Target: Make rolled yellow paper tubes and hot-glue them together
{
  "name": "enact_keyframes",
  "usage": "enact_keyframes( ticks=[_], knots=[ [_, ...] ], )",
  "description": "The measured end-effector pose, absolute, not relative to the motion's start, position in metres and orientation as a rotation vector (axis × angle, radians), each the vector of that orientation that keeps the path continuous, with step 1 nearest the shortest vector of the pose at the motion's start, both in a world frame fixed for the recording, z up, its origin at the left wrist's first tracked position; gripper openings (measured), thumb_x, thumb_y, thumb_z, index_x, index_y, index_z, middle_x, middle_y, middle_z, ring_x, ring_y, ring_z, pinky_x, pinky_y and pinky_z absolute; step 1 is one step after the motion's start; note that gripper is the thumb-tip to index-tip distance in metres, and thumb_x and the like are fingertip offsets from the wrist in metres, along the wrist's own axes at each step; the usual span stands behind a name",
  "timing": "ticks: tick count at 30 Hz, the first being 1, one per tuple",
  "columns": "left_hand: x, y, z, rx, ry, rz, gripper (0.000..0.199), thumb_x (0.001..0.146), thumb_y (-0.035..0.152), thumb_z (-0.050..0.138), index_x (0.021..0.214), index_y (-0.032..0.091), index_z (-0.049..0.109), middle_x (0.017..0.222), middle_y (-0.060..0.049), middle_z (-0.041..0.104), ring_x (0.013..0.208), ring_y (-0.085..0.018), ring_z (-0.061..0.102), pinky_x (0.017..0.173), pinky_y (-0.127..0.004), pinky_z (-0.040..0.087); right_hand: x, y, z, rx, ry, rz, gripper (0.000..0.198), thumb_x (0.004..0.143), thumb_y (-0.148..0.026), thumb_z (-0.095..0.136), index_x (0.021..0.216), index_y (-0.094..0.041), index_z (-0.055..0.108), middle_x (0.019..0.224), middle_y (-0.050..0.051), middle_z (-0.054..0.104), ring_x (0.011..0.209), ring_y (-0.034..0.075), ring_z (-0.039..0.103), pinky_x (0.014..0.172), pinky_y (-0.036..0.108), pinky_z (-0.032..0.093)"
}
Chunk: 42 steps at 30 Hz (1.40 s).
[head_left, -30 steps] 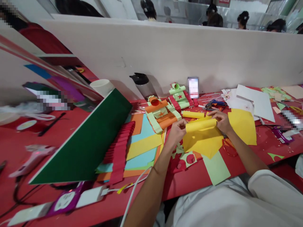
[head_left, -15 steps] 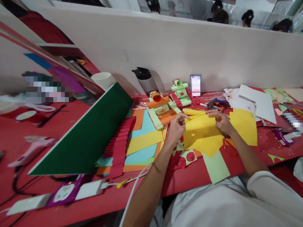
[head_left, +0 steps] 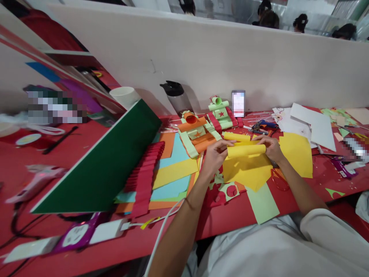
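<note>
A yellow paper roll point(head_left: 246, 151) is held at both ends between my two hands. My left hand point(head_left: 216, 154) grips its left end, fingers bent over the edge. At the right end, my right hand point(head_left: 272, 149) is closed on it. Below lies a flat yellow paper sheet point(head_left: 248, 173), partly shaded. Just behind sits a smaller yellow paper tube point(head_left: 236, 137). Two paper models stand beyond: an orange and green paper tank point(head_left: 198, 132) with a star, and a green and red paper tank point(head_left: 221, 114).
To the left leans a dark green board point(head_left: 100, 165) over coloured paper sheets point(head_left: 173, 169). A pink glue gun point(head_left: 37, 181) and a purple power strip point(head_left: 76, 232) lie nearby. Bottle point(head_left: 177, 98) and phone point(head_left: 238, 104) stand by the white partition. Red-handled scissors point(head_left: 279, 181) are near my right wrist.
The yellow paper between my hands has gone from a mostly spread sheet to a narrow roll. My hands have shifted slightly; the surrounding items look the same.
</note>
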State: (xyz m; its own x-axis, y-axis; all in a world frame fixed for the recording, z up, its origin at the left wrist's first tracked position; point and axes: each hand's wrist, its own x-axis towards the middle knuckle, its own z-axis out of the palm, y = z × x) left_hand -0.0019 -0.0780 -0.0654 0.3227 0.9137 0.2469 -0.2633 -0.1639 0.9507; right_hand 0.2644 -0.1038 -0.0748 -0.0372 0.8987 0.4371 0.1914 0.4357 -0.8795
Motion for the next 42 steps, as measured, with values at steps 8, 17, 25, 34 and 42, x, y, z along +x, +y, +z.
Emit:
enact_keyframes(
  ticks=[8,17,25,34,42],
  knots=[
    [0.0,-0.077,-0.071,1.343,0.733,1.228,0.024,0.074,0.037,0.088,0.083,0.018,0.075,0.11,-0.014,0.083,0.105,-0.029,0.079,0.09,-0.039,0.062,0.263,-0.101,-0.076,-1.017,-1.494,0.701,0.027,0.074,-0.044,0.093,0.07,-0.024,0.077,0.09,0.008,0.081,0.082,0.023,0.076,0.079,0.036,0.063],
    [-0.006,-0.079,-0.067,1.142,0.605,1.186,0.041,0.08,0.046,0.09,0.11,0.022,0.075,0.111,-0.011,0.082,0.105,-0.022,0.078,0.089,-0.029,0.062,0.267,-0.09,-0.088,-1.061,-1.193,0.783,0.036,0.067,-0.042,0.096,0.084,-0.025,0.069,0.087,0.003,0.075,0.088,0.02,0.072,0.071,0.028,0.06],
    [-0.007,-0.084,-0.066,1.203,0.59,1.101,0.045,0.079,0.056,0.09,0.106,0.021,0.083,0.094,-0.007,0.079,0.094,-0.024,0.077,0.093,-0.042,0.068,0.274,-0.09,-0.092,-1.07,-1.299,0.715,0.035,0.072,-0.043,0.091,0.087,-0.027,0.064,0.084,0.002,0.07,0.092,0.022,0.07,0.079,0.032,0.06],
    [-0.006,-0.086,-0.058,1.287,0.645,1.122,0.052,0.077,0.062,0.089,0.106,0.019,0.086,0.091,-0.007,0.081,0.087,-0.023,0.077,0.085,-0.041,0.071,0.28,-0.093,-0.087,-1.078,-1.318,0.72,0.035,0.069,-0.041,0.093,0.085,-0.026,0.066,0.083,0.0,0.072,0.079,0.018,0.068,0.08,0.034,0.061],
    [-0.001,-0.088,-0.055,1.318,0.722,1.109,0.043,0.074,0.058,0.091,0.089,0.018,0.085,0.081,-0.004,0.076,0.073,-0.02,0.072,0.074,-0.038,0.07,0.282,-0.095,-0.084,-1.077,-1.334,0.782,0.035,0.064,-0.037,0.098,0.084,-0.024,0.072,0.086,0.002,0.076,0.078,0.019,0.069,0.071,0.032,0.06]
  ],
)
